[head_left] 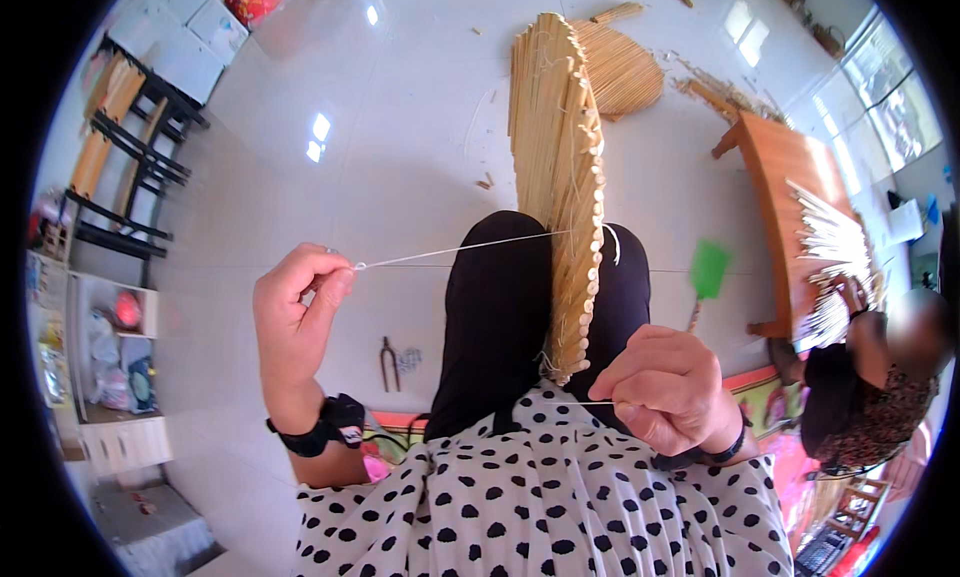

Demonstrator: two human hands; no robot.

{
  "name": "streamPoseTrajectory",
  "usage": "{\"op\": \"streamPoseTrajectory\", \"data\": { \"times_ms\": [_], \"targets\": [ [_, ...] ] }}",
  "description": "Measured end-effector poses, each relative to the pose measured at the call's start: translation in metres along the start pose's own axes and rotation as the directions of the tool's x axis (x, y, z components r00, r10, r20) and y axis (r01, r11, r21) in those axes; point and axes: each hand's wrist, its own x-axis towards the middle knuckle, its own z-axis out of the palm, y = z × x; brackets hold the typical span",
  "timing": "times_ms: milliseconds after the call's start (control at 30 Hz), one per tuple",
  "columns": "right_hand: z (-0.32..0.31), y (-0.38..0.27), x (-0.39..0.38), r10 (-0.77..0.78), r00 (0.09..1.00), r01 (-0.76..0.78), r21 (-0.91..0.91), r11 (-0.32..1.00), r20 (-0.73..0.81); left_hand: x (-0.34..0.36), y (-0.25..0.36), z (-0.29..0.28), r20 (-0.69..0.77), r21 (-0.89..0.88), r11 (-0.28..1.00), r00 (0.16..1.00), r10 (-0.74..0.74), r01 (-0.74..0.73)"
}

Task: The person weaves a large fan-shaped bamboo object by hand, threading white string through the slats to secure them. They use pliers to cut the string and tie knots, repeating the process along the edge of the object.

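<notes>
A panel of straw-coloured stalks (545,127) stands on edge between my knees, its cut ends lined up along the right side. My left hand (300,302), raised to the left of the panel, pinches a white string (470,245) between thumb and fingers. The string runs taut from there to the stalks. Close to my lap, right of the panel's lower end, my right hand (665,392) is closed on a thin, pale needle-like rod (575,404) that points left. Whether thread is fixed to the rod I cannot tell. Short loose string ends hang along the panel's edge.
A rounded stalk mat (628,72) lies on the floor beyond the panel. Pliers (390,365) are on the floor at left, a green fly swatter (708,267) at right. Another person (870,397) sits by a wooden table (765,177) bearing white stalks (830,227). Black metal frames (130,157) stand far left.
</notes>
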Motion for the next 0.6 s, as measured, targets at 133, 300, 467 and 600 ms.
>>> {"op": "streamPoseTrajectory", "data": {
  "times_ms": [133,300,467,600],
  "targets": [
    [0.009,-0.023,0.012,0.000,0.998,0.007,-0.120,0.993,0.061,-0.019,-0.020,-0.001,-0.370,-0.106,0.990,0.920,-0.129,0.096],
    [0.027,-0.041,0.026,0.003,0.996,0.019,-0.252,0.968,0.087,-0.017,-0.034,-0.012,-0.653,-0.682,0.622,0.704,-0.281,-0.384],
    [0.038,-0.052,0.039,0.042,0.995,-0.008,-0.342,0.940,0.093,-0.035,0.007,0.014,-0.534,-0.568,0.748,0.845,-0.019,-0.342],
    [0.045,-0.051,0.047,0.042,0.994,0.004,-0.424,0.906,0.099,-0.037,0.030,0.047,0.016,-0.191,0.751,0.763,0.646,-0.632]
  ]
}}
